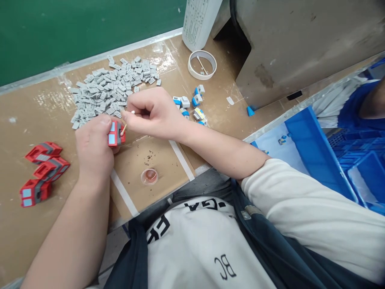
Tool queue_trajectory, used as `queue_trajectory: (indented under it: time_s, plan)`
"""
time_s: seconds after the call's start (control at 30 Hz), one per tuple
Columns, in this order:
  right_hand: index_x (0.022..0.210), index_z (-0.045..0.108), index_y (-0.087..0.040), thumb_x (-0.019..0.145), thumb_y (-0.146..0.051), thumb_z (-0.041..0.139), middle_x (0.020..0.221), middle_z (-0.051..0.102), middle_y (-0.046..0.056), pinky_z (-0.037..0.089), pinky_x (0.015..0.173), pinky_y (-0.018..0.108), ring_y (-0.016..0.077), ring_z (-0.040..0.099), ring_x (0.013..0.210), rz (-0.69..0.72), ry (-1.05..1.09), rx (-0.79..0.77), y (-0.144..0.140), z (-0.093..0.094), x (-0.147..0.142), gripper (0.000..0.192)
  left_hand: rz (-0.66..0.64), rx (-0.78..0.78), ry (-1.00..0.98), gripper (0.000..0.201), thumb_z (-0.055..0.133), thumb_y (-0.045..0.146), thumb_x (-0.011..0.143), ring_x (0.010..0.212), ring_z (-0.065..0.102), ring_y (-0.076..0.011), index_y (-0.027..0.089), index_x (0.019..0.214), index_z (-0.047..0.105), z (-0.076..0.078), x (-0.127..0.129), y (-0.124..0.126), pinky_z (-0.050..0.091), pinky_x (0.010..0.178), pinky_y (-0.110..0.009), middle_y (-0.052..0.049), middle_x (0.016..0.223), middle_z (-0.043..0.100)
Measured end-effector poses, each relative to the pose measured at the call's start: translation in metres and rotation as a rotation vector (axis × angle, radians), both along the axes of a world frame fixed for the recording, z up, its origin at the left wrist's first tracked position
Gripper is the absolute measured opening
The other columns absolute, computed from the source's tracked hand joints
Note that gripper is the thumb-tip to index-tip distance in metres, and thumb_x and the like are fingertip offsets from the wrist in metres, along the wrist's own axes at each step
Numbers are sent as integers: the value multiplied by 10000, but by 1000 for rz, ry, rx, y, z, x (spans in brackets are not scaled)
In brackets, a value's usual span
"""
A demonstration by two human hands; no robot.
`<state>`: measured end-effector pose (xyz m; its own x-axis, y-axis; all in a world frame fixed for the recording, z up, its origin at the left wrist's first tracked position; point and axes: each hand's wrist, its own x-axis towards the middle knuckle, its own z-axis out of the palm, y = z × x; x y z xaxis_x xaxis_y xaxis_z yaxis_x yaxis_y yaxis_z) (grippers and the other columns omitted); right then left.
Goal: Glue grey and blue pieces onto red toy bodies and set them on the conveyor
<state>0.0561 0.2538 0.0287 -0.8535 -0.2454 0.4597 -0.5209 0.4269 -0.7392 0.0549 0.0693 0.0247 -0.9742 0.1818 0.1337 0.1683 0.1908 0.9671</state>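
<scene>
Two bare hands work at a brown table (36, 224) in my head view. Nearest me, the white shirt (195, 245) carries dark, upside-down lettering; I can make out "BC" low on the chest, the upper row only in part. One small clear cup (149, 176) with reddish contents stands on the taped square ahead of the torso. Three finished red toy pieces (42, 168) with grey and light-blue panels lie in a row at the left. My left hand (93, 150) is curled shut around a fourth red toy piece (116, 134), thumb over its top, light-blue panel facing me. My right hand (152, 112) has its fingers pinched closed on a thin cotton swab (128, 120), whose lower tip touches the held piece. Beyond lies a heap of small grey parts (111, 88), too many to count. About seven blue-and-white parts (192, 102) lie scattered to its right. Farthest, one white ring-shaped lid (202, 64) holds another swab, below a white printed container (200, 20); its print is too small to read.
</scene>
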Motion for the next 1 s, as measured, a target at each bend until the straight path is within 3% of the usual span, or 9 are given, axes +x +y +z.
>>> queue_trajectory:
  time_s: [0.23,0.33,0.47,0.57,0.63,0.7,0.77,0.9,1.0]
  plan:
    - [755,300,-230,1102,-243,442,764,300,-38,381,724,215,72,396,735,19,-28,-146,8,1,-1,376,38,28,-104,291,597,362,929,472,357,-112,193,730,725,2,1,-1,225,404,-272,20,559,488]
    - [738,322,-230,1085,-237,496,723,324,-45,351,687,235,80,363,687,320,-86,-134,14,12,3,388,75,81,-162,270,601,378,915,447,383,-128,206,750,729,0,0,-3,227,389,-282,7,553,509]
    - [689,329,-227,1010,-173,580,662,376,-50,316,664,261,93,354,640,815,-154,53,12,22,13,411,142,237,-257,289,614,431,915,399,251,-102,211,753,705,1,-3,-3,137,380,-276,33,522,417]
    - [665,367,-212,938,-147,663,653,458,-52,268,644,280,96,360,627,892,-188,270,6,22,18,408,184,343,-339,309,609,461,921,383,162,-87,219,738,673,5,-5,-2,101,381,-262,60,492,335]
    - [642,405,-204,971,-286,727,634,483,-57,247,632,287,98,366,611,889,-210,360,3,18,17,468,200,381,-371,285,602,442,903,380,143,-83,221,730,653,8,-5,-1,98,376,-248,71,479,301]
    - [630,451,-198,1011,-503,725,617,492,-56,257,628,280,98,391,599,822,-231,380,3,13,13,560,213,391,-381,259,598,420,888,381,151,-80,216,737,648,10,-5,0,104,375,-232,75,480,293]
    - [683,551,-194,1025,-619,683,662,540,-43,307,654,263,107,462,638,587,-218,352,4,5,4,561,234,398,-385,267,606,433,885,380,172,-77,210,745,649,11,-4,1,113,374,-221,77,485,301]
    - [1194,722,-182,1098,-398,626,1092,706,60,435,820,269,167,644,934,-82,-147,350,3,-15,-20,255,258,426,-399,316,640,508,864,376,192,-71,207,765,654,10,-4,2,133,378,-205,87,483,299]
    - [1379,679,-210,1095,-313,614,1303,674,97,465,844,294,199,674,1035,-222,-188,478,-2,-25,-34,310,254,437,-417,310,646,515,834,380,191,-71,211,772,647,10,-5,2,147,384,-201,95,477,295]
